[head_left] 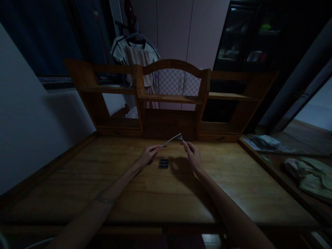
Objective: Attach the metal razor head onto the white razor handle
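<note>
My left hand (149, 154) is closed on the lower end of a slim pale razor handle (171, 140), which it holds tilted up to the right above the wooden desk (160, 186). My right hand (192, 154) pinches at the razor's metal head (180, 138) with its fingertips. On the desk just below the hands lies a small dark pack of blade cartridges (163, 163). The room is dim, so fine detail at the razor head is hard to make out.
A wooden shelf unit (171, 100) stands along the back of the desk. Clothes hang on a hanger (136, 52) behind it. Papers (261, 141) and folded cloth (308, 173) lie on a surface to the right. A pale wall (31, 131) borders the left.
</note>
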The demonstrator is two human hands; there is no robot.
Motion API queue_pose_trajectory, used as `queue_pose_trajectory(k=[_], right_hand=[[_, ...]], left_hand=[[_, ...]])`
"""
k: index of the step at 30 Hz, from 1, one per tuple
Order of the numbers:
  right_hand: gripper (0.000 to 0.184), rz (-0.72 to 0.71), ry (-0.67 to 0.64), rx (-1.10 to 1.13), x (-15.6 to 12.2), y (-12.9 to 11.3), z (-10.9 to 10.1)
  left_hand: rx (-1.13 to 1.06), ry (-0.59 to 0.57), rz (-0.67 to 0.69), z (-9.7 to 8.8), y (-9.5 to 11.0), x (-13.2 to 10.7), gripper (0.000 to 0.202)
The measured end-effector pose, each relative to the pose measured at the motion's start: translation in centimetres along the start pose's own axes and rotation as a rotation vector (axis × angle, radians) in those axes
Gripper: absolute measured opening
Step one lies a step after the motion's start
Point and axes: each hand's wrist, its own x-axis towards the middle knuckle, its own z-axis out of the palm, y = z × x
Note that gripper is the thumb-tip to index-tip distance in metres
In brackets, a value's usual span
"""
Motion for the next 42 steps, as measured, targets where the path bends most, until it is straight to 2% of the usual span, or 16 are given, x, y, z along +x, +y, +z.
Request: queue_pose_trajectory(k=[6,12,17,23,42], right_hand=[[0.037,0.004,0.01,0.013,0.1,0.0,-0.1],[0.041,0.018,0.019,-0.005,0.2,0.0,-0.1],[0.042,0.01,0.015,-0.002,0.2,0.0,-0.1],[0.041,0.015,0.022,-0.002,0.3,0.0,-0.2],[0.043,0.031,0.029,-0.001,0.3,0.0,-0.2]], left_hand=[[0.088,0.003,-0.01,0.3,-0.2,0.0,0.054],[-0.007,0.027,0.018,0.1,-0.3,0.1,0.055],[0.046,0.003,-0.026,0.2,-0.3,0.1,0.055],[0.049,0.003,0.036,0.2,0.1,-0.1,0.052],[0.09,0.055,0.055,0.6,0.7,-0.4,0.058]])
